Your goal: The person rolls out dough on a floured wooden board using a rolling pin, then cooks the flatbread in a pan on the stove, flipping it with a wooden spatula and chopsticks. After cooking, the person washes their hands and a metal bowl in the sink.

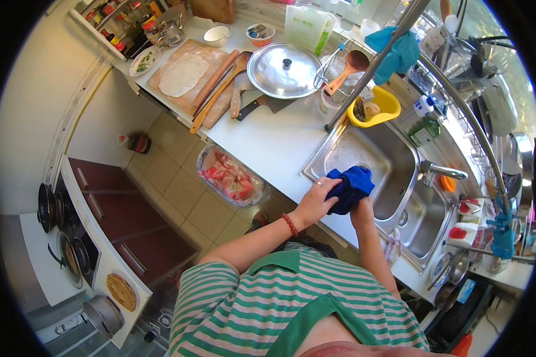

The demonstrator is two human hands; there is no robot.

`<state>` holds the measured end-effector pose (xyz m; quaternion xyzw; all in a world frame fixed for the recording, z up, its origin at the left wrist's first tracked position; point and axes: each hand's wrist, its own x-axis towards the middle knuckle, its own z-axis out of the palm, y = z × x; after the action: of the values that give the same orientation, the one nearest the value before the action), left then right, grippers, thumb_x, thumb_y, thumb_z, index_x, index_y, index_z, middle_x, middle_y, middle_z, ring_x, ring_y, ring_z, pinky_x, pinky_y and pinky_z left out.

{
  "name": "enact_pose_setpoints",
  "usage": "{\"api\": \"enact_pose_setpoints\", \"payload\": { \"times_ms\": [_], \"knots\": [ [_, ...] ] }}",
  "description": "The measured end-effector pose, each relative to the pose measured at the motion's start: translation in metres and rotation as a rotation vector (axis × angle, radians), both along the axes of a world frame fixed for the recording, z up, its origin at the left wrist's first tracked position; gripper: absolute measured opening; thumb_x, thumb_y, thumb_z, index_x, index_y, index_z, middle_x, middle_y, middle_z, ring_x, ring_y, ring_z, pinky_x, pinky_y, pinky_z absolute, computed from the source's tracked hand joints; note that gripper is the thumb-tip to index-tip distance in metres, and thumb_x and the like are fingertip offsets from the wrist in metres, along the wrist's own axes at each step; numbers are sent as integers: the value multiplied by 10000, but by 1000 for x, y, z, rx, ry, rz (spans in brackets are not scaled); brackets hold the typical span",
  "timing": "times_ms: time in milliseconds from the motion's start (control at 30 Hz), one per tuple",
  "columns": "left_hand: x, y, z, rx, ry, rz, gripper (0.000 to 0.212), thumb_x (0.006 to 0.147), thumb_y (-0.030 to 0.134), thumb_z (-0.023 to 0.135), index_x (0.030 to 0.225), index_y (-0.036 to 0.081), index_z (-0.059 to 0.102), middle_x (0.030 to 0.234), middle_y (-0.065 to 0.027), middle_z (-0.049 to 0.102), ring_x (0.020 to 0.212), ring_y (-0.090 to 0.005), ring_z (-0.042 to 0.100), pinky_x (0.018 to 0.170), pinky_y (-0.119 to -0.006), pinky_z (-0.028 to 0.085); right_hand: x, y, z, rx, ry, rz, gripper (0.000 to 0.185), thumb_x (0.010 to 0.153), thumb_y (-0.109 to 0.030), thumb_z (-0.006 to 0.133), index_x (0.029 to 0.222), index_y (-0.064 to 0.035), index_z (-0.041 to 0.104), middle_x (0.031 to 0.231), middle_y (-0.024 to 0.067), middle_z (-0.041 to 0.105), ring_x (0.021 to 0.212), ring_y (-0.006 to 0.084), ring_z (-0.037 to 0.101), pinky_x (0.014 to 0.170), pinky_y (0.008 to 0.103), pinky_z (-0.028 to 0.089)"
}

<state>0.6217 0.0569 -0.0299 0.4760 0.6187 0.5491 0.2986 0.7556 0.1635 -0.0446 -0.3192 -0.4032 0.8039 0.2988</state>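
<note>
A bunched dark blue cloth is between my two hands, over the front edge of the steel sink. My left hand, with a ring on one finger and a red bead bracelet on the wrist, grips the cloth from the left. From below and to the right, my right hand holds it too; its fingers are mostly hidden by the cloth. To the right of the cloth is the chrome faucet. A yellow basin with brownish lumps in it sits at the sink's far corner.
Left along the white counter lie a cleaver, a rolling pin and flattened dough on a wooden board, near a lidded pan. A lined trash bin stands on the floor. Behind me is a stove.
</note>
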Motion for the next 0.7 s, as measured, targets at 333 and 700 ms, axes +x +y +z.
{"api": "enact_pose_setpoints", "payload": {
  "times_ms": [333,700],
  "knots": [
    [-28,-22,-28,-69,-19,-79,384,836,65,614,1209,22,530,1060,-134,570,970,-234,585,833,-322,498,-9,-2,42,-47,107,-175,366,966,-300,416,1209,-55,538,1167,73,594,1025,208,582,893,316,455],
    [-136,-30,-44,-158,-98,158,236,872,102,610,1082,-4,620,1003,-83,664,896,-159,622,805,-278,493,-36,-50,-30,314,-573,68,218,769,-70,572,961,24,613,808,70,628,743,138,580,655,301,457]
  ]
}}
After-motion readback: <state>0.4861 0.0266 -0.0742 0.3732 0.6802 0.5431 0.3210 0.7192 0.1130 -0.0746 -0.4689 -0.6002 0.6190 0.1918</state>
